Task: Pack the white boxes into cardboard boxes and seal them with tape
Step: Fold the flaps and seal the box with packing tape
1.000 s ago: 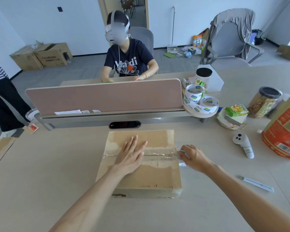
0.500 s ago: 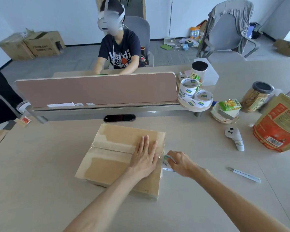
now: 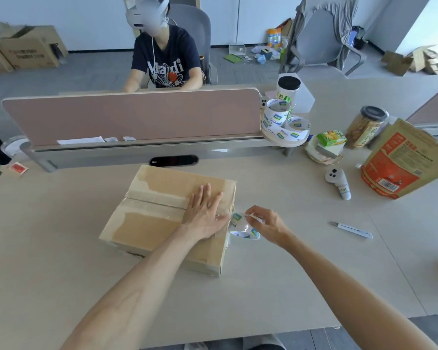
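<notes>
**boxfan:** So how far along is this? Looks mostly wrapped up to me.

**tapeguy:** Pretty far for this one, I'd say. The cardboard box (image 3: 167, 215) sits on the table (image 3: 61, 248) right in front of the person, turned at a bit of an angle, both top flaps folded shut and meeting in the middle. No white boxes anywhere in view, so if they're packed they're inside, can't tell. There's a shiny strip along the seam, so my guess is the tape is down and just needs cutting at the box's right edge.

**boxfan:** And the hands?

**tapeguy:** The left hand (image 3: 205, 213) lies flat on the box top at the right end of the seam, fingers straight and pressing down, gripping nothing. The right hand (image 3: 266, 223) is just off the box's right edge, fingers curled around the tape roll (image 3: 242, 227), thumb and forefinger pinching at it. The roll is touching or nearly touching the box's side.

**boxfan:** What's left then?

**tapeguy:** Probably cutting the tape and smoothing the end down the side. A cutter (image 3: 350, 229) lies well to the right of the box, and spare rolls (image 3: 285, 125) sit beyond its far right corner.

**boxfan:** Box looks rough lol.

**tapeguy:** Yeah, clearly reused. Pale patches where the top layer has peeled off, scuffed bottom edge near the person. The flaps sit flat though.
</notes>
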Demonstrator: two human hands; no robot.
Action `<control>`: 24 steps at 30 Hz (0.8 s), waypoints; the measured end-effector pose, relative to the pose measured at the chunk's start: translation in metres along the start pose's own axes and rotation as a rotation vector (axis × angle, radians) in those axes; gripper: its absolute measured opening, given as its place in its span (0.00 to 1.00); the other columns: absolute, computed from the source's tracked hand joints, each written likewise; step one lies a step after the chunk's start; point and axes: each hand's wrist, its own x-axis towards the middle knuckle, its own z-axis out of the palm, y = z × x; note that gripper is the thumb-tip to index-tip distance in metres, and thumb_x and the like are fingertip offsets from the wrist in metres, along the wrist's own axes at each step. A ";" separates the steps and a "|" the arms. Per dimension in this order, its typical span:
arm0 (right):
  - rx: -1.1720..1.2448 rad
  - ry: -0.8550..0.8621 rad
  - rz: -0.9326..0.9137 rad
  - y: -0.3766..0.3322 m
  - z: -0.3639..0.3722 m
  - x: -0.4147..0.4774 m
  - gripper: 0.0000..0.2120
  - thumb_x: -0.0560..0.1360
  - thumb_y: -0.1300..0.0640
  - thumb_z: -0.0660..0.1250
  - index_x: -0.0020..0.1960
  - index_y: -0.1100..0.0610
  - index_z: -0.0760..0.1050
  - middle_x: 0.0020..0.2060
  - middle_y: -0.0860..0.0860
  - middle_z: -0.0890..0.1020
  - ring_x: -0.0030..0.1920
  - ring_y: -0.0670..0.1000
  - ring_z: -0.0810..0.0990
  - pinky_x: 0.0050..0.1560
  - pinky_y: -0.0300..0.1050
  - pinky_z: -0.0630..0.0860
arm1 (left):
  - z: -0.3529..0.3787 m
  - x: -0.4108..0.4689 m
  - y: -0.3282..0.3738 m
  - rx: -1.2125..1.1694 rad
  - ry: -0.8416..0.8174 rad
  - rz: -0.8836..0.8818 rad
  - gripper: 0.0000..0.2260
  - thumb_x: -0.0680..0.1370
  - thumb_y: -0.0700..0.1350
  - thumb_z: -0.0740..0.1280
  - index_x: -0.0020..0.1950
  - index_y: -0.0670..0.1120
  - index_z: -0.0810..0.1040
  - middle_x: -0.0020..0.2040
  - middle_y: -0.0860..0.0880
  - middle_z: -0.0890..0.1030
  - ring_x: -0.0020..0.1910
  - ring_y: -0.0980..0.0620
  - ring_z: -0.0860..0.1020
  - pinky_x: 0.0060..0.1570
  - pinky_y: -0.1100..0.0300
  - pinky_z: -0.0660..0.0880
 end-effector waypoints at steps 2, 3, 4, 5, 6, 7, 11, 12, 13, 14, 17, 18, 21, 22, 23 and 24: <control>0.011 -0.017 -0.034 0.002 0.000 0.001 0.06 0.79 0.56 0.65 0.47 0.48 0.79 0.41 0.43 0.82 0.41 0.41 0.77 0.45 0.36 0.71 | -0.006 -0.001 0.004 -0.008 -0.030 -0.049 0.34 0.79 0.64 0.55 0.80 0.54 0.46 0.79 0.43 0.37 0.78 0.44 0.37 0.76 0.47 0.41; 0.019 -0.023 -0.049 0.004 -0.001 0.001 0.06 0.80 0.56 0.65 0.47 0.49 0.80 0.41 0.43 0.82 0.40 0.40 0.77 0.44 0.35 0.71 | -0.008 -0.001 0.007 -0.014 -0.039 -0.075 0.34 0.78 0.64 0.56 0.79 0.54 0.47 0.79 0.44 0.37 0.78 0.44 0.38 0.76 0.47 0.42; 0.021 -0.025 -0.062 0.006 -0.001 0.002 0.07 0.80 0.57 0.64 0.48 0.50 0.80 0.41 0.43 0.82 0.39 0.40 0.76 0.43 0.33 0.70 | -0.009 -0.001 0.010 -0.016 -0.045 -0.102 0.34 0.78 0.64 0.57 0.79 0.55 0.47 0.79 0.44 0.38 0.78 0.44 0.38 0.76 0.47 0.42; 0.019 -0.024 -0.075 0.008 -0.001 0.003 0.07 0.80 0.58 0.64 0.48 0.52 0.81 0.41 0.44 0.83 0.39 0.41 0.77 0.42 0.31 0.70 | -0.010 -0.002 0.014 -0.016 -0.048 -0.129 0.35 0.77 0.64 0.58 0.79 0.56 0.47 0.79 0.45 0.38 0.78 0.44 0.38 0.76 0.47 0.43; 0.014 -0.020 -0.093 0.010 -0.001 0.005 0.07 0.79 0.59 0.64 0.47 0.55 0.81 0.41 0.46 0.83 0.39 0.44 0.77 0.41 0.31 0.70 | -0.010 -0.002 0.019 -0.022 -0.049 -0.159 0.35 0.77 0.64 0.58 0.79 0.56 0.47 0.79 0.45 0.37 0.78 0.44 0.38 0.76 0.47 0.43; 0.007 -0.020 -0.119 0.013 0.000 0.008 0.07 0.79 0.61 0.64 0.46 0.57 0.81 0.39 0.49 0.83 0.38 0.48 0.76 0.40 0.33 0.70 | -0.009 -0.002 0.024 -0.039 -0.051 -0.192 0.35 0.77 0.63 0.59 0.79 0.56 0.47 0.79 0.44 0.37 0.78 0.44 0.38 0.76 0.47 0.43; -0.056 -0.073 -0.148 0.029 0.010 0.019 0.12 0.77 0.61 0.64 0.35 0.58 0.74 0.28 0.51 0.68 0.33 0.48 0.62 0.35 0.42 0.67 | -0.002 -0.001 0.046 -0.034 -0.004 -0.317 0.35 0.77 0.59 0.59 0.79 0.55 0.46 0.79 0.40 0.37 0.78 0.42 0.37 0.76 0.46 0.44; -0.057 -0.104 -0.114 0.034 0.014 0.022 0.14 0.77 0.58 0.64 0.32 0.54 0.71 0.28 0.51 0.68 0.32 0.48 0.63 0.35 0.42 0.68 | 0.001 -0.003 0.052 -0.027 0.004 -0.345 0.35 0.77 0.59 0.58 0.79 0.55 0.45 0.78 0.39 0.37 0.78 0.43 0.38 0.76 0.46 0.45; -0.064 -0.139 -0.086 0.038 0.018 0.026 0.15 0.77 0.55 0.63 0.31 0.51 0.69 0.28 0.51 0.71 0.31 0.48 0.65 0.36 0.42 0.69 | 0.004 -0.003 0.056 -0.013 0.015 -0.376 0.35 0.78 0.59 0.57 0.79 0.55 0.43 0.78 0.39 0.37 0.78 0.43 0.38 0.76 0.46 0.45; -0.069 -0.175 -0.066 0.040 0.022 0.031 0.15 0.76 0.52 0.62 0.31 0.51 0.68 0.29 0.50 0.73 0.30 0.46 0.67 0.34 0.41 0.69 | 0.007 -0.005 0.060 0.007 0.019 -0.405 0.34 0.79 0.59 0.56 0.79 0.56 0.41 0.78 0.39 0.37 0.78 0.43 0.39 0.76 0.46 0.45; 0.005 -0.248 -0.008 0.041 0.029 0.042 0.15 0.76 0.48 0.63 0.31 0.48 0.68 0.26 0.44 0.73 0.29 0.45 0.71 0.28 0.33 0.66 | 0.014 -0.005 0.065 0.069 -0.003 -0.457 0.35 0.80 0.61 0.54 0.78 0.55 0.35 0.77 0.37 0.35 0.78 0.41 0.39 0.76 0.46 0.44; 0.056 -0.244 0.028 0.039 0.026 0.041 0.13 0.77 0.47 0.64 0.34 0.46 0.70 0.27 0.43 0.74 0.31 0.46 0.73 0.27 0.31 0.67 | 0.015 -0.004 0.066 0.081 -0.013 -0.464 0.35 0.81 0.61 0.54 0.78 0.55 0.34 0.77 0.37 0.34 0.78 0.41 0.38 0.76 0.46 0.44; 0.202 -0.233 0.049 0.047 0.015 0.033 0.08 0.77 0.47 0.66 0.45 0.52 0.76 0.34 0.46 0.78 0.36 0.47 0.77 0.27 0.30 0.68 | 0.015 -0.002 0.068 0.092 -0.034 -0.472 0.36 0.81 0.59 0.55 0.77 0.54 0.32 0.76 0.37 0.32 0.77 0.40 0.36 0.76 0.45 0.42; 0.248 -0.230 0.038 0.050 0.013 0.031 0.08 0.78 0.50 0.65 0.45 0.54 0.76 0.34 0.51 0.79 0.35 0.49 0.76 0.27 0.31 0.69 | 0.015 -0.002 0.068 0.093 -0.038 -0.472 0.36 0.81 0.58 0.55 0.77 0.54 0.32 0.76 0.37 0.31 0.77 0.41 0.35 0.75 0.45 0.42; 0.261 -0.210 0.023 0.054 0.014 0.030 0.08 0.78 0.51 0.65 0.45 0.56 0.77 0.34 0.54 0.80 0.35 0.50 0.75 0.28 0.32 0.69 | 0.016 -0.002 0.068 0.087 -0.039 -0.472 0.37 0.81 0.58 0.56 0.77 0.54 0.32 0.76 0.38 0.31 0.77 0.41 0.35 0.75 0.44 0.41; 0.262 -0.188 0.020 0.056 0.017 0.031 0.08 0.78 0.52 0.65 0.45 0.57 0.77 0.33 0.55 0.80 0.35 0.50 0.75 0.30 0.32 0.69 | 0.016 -0.002 0.068 0.080 -0.038 -0.472 0.37 0.81 0.57 0.56 0.77 0.54 0.31 0.76 0.38 0.31 0.77 0.41 0.35 0.75 0.44 0.41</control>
